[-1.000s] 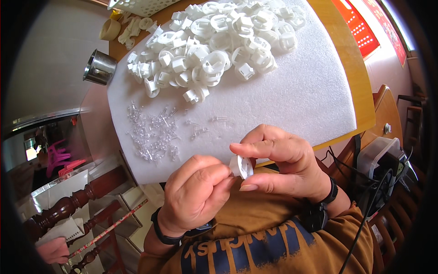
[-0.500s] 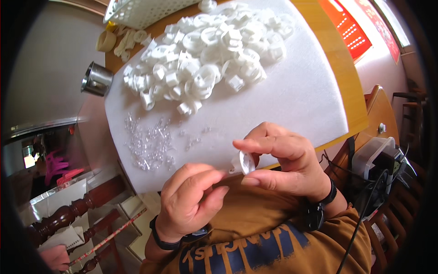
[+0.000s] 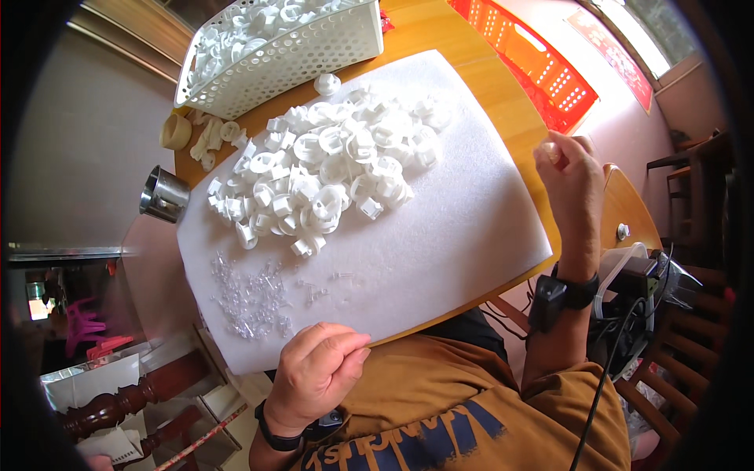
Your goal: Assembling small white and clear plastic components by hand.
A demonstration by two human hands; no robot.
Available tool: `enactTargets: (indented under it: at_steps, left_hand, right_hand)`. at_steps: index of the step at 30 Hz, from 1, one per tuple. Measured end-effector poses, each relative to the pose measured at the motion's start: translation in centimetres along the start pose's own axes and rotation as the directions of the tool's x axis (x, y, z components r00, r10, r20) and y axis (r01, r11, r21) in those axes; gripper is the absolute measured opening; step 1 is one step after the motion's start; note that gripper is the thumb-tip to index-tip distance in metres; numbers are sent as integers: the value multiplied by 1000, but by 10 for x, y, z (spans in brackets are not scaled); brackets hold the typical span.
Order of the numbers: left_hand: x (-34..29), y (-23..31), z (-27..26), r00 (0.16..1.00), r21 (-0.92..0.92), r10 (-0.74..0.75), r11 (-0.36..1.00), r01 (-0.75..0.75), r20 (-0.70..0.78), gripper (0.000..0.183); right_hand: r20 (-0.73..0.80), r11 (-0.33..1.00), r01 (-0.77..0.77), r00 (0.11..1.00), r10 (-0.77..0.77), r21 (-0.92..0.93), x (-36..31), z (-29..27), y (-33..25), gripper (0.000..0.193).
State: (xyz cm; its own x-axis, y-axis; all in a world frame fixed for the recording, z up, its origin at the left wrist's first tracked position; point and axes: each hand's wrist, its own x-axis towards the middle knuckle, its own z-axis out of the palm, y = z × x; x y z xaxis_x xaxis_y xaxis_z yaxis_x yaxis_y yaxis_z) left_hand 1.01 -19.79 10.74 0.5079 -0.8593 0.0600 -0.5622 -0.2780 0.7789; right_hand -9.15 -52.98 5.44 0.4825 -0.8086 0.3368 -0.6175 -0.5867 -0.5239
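My right hand (image 3: 572,177) is stretched out past the right edge of the table, its fingers closed round a white plastic part (image 3: 550,152) that shows only in part. Close to the sheet's front edge, my left hand (image 3: 318,373) has thumb and forefinger pinched together; whatever is between them is hidden or too small to name. A heap of round white plastic parts with square sockets (image 3: 334,157) lies on a white foam sheet (image 3: 463,235). Small clear plastic pins (image 3: 251,298) are scattered at the sheet's near left, several of them apart from the rest.
A white perforated basket (image 3: 290,67) full of similar parts stands at the back of the wooden table (image 3: 479,43). A metal cup (image 3: 163,195) and a tape roll (image 3: 175,132) sit at left. Beyond the right edge are an orange crate (image 3: 542,78) and a black cable (image 3: 609,373).
My right hand has swung away to the far right with the white part, leaving my left hand. The left hand has dropped slightly. The view has shifted, bringing more of the basket in.
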Motion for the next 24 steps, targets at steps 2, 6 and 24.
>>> enactTargets:
  at_steps: [2, 6, 24]
  left_hand:
    - [2, 0, 0, 1000, -1, 18, 1000, -18, 11, 16]
    - [1, 0, -1, 1000, 10, -13, 1000, 13, 28, 15]
    - [-2, 0, 8, 996, 34, -47, 998, 45, 80, 15]
  right_hand:
    - [12, 1000, -4, 1000, 5, -21, 0, 8, 8, 25]
    - [8, 998, -5, 1000, 4, 60, -2, 2, -7, 26]
    - [723, -94, -801, 578, -378, 591, -70, -33, -83, 37]
